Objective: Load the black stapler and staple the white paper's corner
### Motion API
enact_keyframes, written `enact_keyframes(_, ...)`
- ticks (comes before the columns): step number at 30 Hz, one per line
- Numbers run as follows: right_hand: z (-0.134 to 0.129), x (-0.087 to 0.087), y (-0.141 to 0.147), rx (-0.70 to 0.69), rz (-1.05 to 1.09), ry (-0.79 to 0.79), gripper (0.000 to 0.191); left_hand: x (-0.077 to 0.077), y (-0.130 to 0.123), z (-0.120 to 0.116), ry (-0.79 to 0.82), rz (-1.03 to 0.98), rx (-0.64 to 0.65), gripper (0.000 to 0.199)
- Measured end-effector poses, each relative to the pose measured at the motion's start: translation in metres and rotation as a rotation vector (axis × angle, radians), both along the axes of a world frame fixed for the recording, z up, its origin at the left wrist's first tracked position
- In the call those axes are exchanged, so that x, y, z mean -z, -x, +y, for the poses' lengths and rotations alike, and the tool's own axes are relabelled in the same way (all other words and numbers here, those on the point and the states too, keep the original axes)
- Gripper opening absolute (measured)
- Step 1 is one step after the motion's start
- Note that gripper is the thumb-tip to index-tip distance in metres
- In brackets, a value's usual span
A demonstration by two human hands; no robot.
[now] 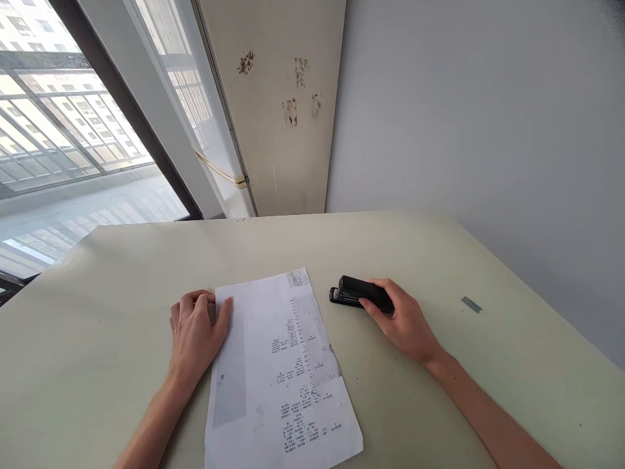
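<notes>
Printed paper sheets [278,371] lie on the table, with a small printed block at their top right corner. My left hand [195,332] is at their upper left edge, its thumb over the margin and its fingers curled beside it, gripping the edge. A small dark grey patch shows between thumb and fingers; I cannot make out what it is. To the right of the sheets, my right hand [403,322] is closed around the rear of a black stapler [364,292]. The stapler's front points left, apart from the paper, and its jaws are slightly parted.
A small grey strip [471,305] lies on the pale table [390,241] to the right of my right hand. Behind the table stand a worn beige panel [283,150] and a grey wall [469,117]. A window [63,117] is at the left.
</notes>
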State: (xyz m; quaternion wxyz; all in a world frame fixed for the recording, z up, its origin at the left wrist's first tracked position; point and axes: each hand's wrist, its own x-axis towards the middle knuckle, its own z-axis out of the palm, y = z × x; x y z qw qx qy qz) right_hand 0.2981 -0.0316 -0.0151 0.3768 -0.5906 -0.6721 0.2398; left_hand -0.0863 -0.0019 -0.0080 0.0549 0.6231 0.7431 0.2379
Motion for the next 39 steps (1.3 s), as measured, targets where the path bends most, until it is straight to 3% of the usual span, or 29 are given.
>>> enact_keyframes(11, -0.002, -0.002, -0.002, -0.018, 0.003, 0.013, 0.034, -0.008, -0.003, -0.002, -0.023, -0.018, -0.049, 0.040)
enact_keyframes(17, 0.000, -0.005, -0.002, -0.159, 0.026, 0.058, 0.028, -0.024, -0.008, -0.009, -0.079, -0.380, -0.026, 0.040)
enact_keyframes(22, -0.002, -0.007, -0.001, -0.232, 0.042, 0.035, 0.036, -0.048, -0.019, -0.014, -0.193, -0.623, -0.043, 0.035)
enact_keyframes(28, -0.010, -0.021, -0.002, -0.199, 0.140, -0.110, 0.049, -0.077, -0.047, -0.021, -0.261, -0.721, -0.068, 0.030)
enact_keyframes(31, -0.019, -0.038, -0.002, -0.195, 0.250, -0.160, 0.057, -0.081, -0.073, -0.023, -0.235, -0.769, 0.000, 0.028)
enact_keyframes(33, -0.027, -0.047, -0.004, -0.208, 0.311, -0.100, 0.053, -0.080, -0.092, -0.024, -0.209, -0.794, 0.058, 0.028)
enact_keyframes(35, -0.035, -0.053, -0.010, -0.148, 0.318, -0.017, 0.041, -0.077, -0.112, -0.024, -0.174, -0.805, 0.118, 0.029)
enact_keyframes(39, -0.046, -0.054, -0.048, 0.199, 0.248, 0.014, 0.034, -0.067, -0.144, -0.018, -0.215, -0.691, 0.250, 0.031)
